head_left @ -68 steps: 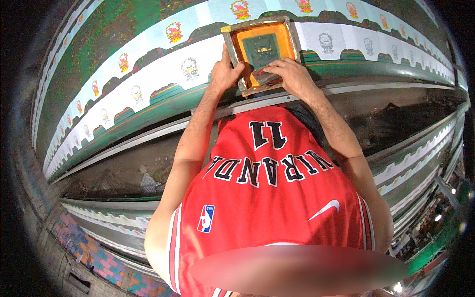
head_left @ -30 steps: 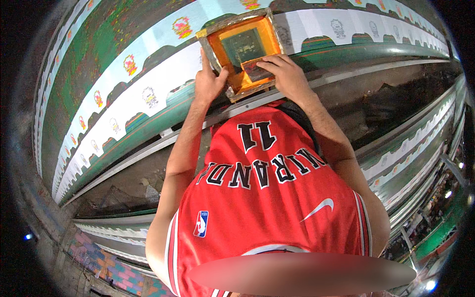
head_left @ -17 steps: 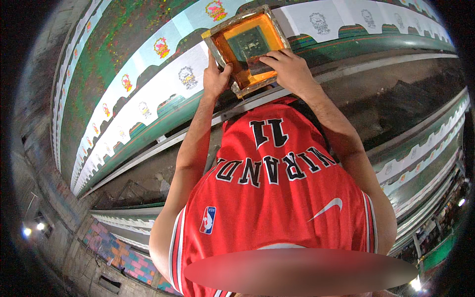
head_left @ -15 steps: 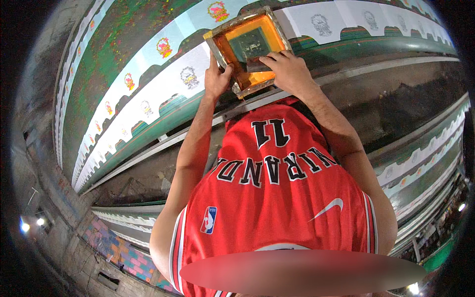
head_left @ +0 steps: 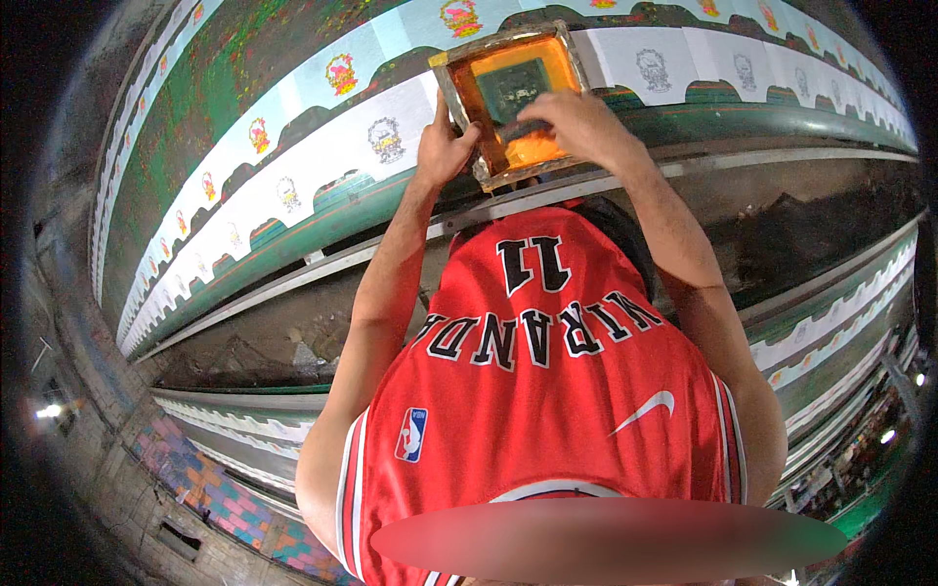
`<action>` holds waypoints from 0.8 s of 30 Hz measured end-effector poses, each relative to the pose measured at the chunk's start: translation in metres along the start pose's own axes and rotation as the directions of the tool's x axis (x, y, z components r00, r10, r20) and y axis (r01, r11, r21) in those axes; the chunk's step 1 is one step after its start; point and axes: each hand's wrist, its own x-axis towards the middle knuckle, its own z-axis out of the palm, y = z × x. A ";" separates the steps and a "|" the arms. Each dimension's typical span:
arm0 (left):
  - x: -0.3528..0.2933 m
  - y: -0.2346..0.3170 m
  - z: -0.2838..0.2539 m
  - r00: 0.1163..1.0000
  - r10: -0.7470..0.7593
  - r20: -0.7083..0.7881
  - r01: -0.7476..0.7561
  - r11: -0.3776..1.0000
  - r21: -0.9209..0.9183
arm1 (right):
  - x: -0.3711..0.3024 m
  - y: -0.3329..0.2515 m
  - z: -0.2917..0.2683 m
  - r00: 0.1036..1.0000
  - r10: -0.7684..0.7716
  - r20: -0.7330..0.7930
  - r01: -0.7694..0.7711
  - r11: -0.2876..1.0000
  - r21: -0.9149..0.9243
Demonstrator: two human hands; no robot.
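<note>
**Ana:** Head view first: how many of each thing do you count?

**Ben:** One printing frame (head_left: 515,98), a wooden-edged square with an orange screen and a dark green patch in its middle. Two bare hands on it. One long strip of white cloth (head_left: 293,186) running across the long table (head_left: 244,78), with small printed motifs along it: I can make out about a dozen, some coloured red and yellow, some only in grey outline; farther ones blur out near the rim.

**Ana:** Where does the frame sit?

**Ben:** Flat on the white cloth at the top centre, tilted a little, between a coloured motif on its left and a grey one on its right.

**Ana:** The left hand?

**Ben:** The left hand (head_left: 443,151) is curled around the frame's left edge near the lower corner, thumb up along the wood, fingers folded narrow against it.

**Ana:** And the right?

**Ben:** The right hand (head_left: 576,122) lies over the screen's lower right part, fingers bent and close together, closed on a dark bar (head_left: 523,129) that lies across the orange mesh.

**Ana:** Anything else nearby?

**Ben:** A red sleeveless jersey (head_left: 547,391) on the person, and a grey metal rail (head_left: 322,264) along the table's near side.
</note>
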 end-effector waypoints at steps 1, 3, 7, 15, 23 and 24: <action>0.000 0.002 0.000 1.000 -0.014 -0.002 0.014 1.000 0.023 | 0.014 0.006 -0.004 1.000 0.018 -0.022 -0.018 1.000 -0.018; -0.001 0.007 -0.002 0.999 -0.049 0.008 0.048 0.997 0.064 | 0.045 0.013 -0.011 0.996 0.066 -0.056 -0.069 0.997 -0.043; 0.000 0.016 -0.006 0.998 -0.058 0.038 0.055 0.996 0.072 | 0.082 0.025 -0.018 0.993 0.079 -0.087 -0.088 0.991 -0.099; -0.001 0.014 0.003 0.998 -0.068 0.006 0.067 0.992 0.107 | -0.003 -0.009 0.002 0.996 0.041 0.073 -0.034 0.995 -0.093; 0.002 0.015 0.004 0.999 -0.047 0.025 0.044 0.992 0.118 | -0.018 -0.004 0.011 0.990 0.072 -0.121 -0.090 0.985 -0.148; 0.002 0.016 0.003 0.998 -0.058 0.031 0.054 0.992 0.117 | -0.007 0.004 0.008 0.985 0.060 -0.159 -0.086 0.984 -0.158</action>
